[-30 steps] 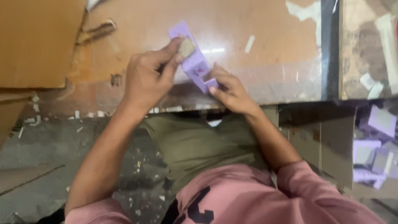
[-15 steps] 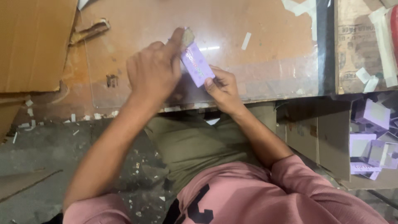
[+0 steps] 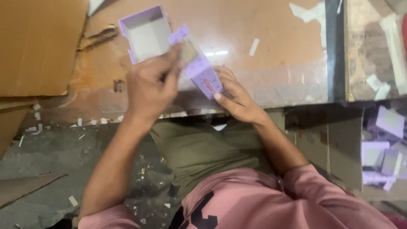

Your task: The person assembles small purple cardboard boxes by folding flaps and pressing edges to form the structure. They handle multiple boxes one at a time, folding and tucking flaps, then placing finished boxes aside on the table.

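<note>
Lilac carton (image 3: 202,76), a small folded box, is held over the wooden tabletop (image 3: 275,72), pinched between both hands. Left hand (image 3: 150,87) is closed on its upper end, where a small tan object, blurred by motion, cannot be identified. Right hand (image 3: 237,99) grips the lower end, fingertips partly hidden. Open lilac tray (image 3: 146,34) lies just beyond. Paper scraps (image 3: 254,46) litter the glossy surface; more lilac boxes (image 3: 383,144) sit right, cut off by the frame edge.

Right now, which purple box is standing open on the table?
The purple tray box beyond the left hand: empty, opening up. The long carton is held; others sit off the table at right.
</note>
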